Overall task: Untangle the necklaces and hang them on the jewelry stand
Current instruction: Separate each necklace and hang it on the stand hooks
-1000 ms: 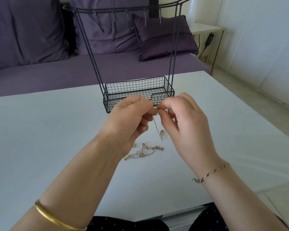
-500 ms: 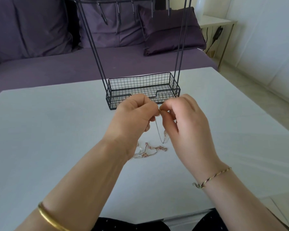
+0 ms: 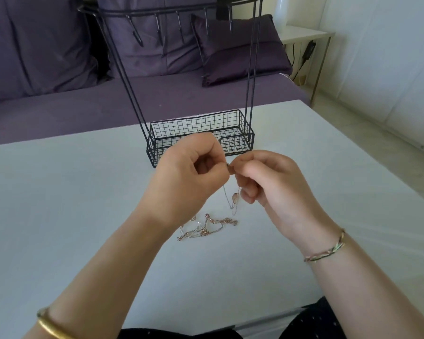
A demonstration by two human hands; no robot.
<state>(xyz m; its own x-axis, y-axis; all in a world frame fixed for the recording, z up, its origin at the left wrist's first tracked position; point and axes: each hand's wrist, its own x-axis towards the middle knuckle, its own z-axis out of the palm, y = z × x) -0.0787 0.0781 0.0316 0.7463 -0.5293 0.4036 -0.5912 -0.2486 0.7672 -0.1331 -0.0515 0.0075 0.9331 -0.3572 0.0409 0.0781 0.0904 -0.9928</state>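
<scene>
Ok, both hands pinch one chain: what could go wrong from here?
The chain hangs from a small pinch between the left hand and right hand; a slip would likely drop it onto the pile below. Its low end dangles close to that pile and could snag. The stand has high hooks; reaching up might tip it.

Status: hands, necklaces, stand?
Left hand, right hand pinching one thin necklace, pendant dangling. Other necklaces tangled on table. Jewelry stand hooks bare; path clear.
</scene>
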